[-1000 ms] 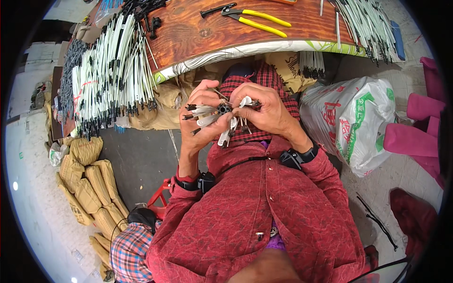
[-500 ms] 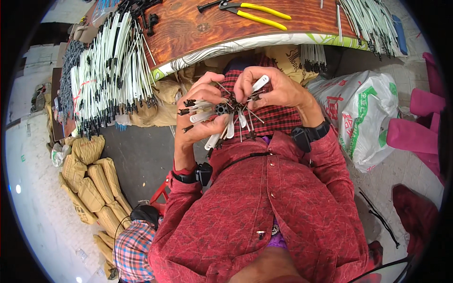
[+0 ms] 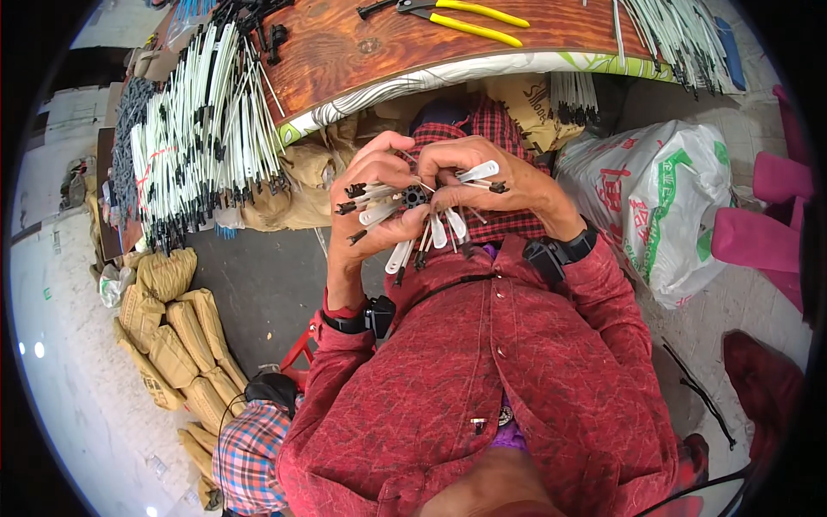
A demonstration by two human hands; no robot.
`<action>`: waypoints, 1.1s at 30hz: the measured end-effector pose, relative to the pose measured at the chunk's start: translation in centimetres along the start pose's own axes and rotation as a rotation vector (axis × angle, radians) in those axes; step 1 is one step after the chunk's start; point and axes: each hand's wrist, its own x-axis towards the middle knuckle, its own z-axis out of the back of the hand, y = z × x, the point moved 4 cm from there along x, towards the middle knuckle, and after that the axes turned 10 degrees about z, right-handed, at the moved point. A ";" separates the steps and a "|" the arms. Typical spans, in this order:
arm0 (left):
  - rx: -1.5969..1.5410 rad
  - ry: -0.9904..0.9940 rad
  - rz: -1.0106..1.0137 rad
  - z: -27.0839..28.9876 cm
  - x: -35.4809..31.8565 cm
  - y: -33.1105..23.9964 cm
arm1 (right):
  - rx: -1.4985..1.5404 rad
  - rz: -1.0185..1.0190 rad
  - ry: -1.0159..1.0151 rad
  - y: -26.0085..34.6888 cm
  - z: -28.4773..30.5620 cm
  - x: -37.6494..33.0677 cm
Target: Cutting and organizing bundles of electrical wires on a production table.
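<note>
Over my lap, a black round hub (image 3: 414,197) with thin rods and white, round-ended strips spreading from it is held between both hands. My left hand (image 3: 376,172) is closed around its left side, with several dark-tipped strips sticking out past the fingers. On the other side, my right hand (image 3: 493,164) is closed, fingertips pinching at the hub's right edge. A white strip (image 3: 480,171) lies across that hand's fingers. More white strips (image 3: 438,231) hang below the hub. What exactly the right fingertips grip is hidden.
Pliers (image 3: 474,21) with yellow handles lie on the wooden table (image 3: 336,60). Bundles of white rods with black ends (image 3: 194,129) are heaped at the left, more (image 3: 668,39) at the right. A white plastic bag (image 3: 655,207) stands right; brown sacks (image 3: 177,340) lie left.
My right hand has moved slightly left, closer to the hub, and its fingers have curled in. The white strip by it has tipped flatter. My left hand keeps its hold.
</note>
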 end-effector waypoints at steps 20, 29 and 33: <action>-0.071 0.162 -0.056 0.5 1.1 -0.2 | -0.070 0.095 -0.077 -0.2 -0.9 -0.3; -0.100 0.187 0.003 0.3 1.3 -0.1 | 0.067 0.020 -0.098 0.3 0.0 -0.2; -0.101 0.194 0.020 0.3 1.6 -0.2 | 0.145 -0.047 -0.115 0.2 0.0 -0.3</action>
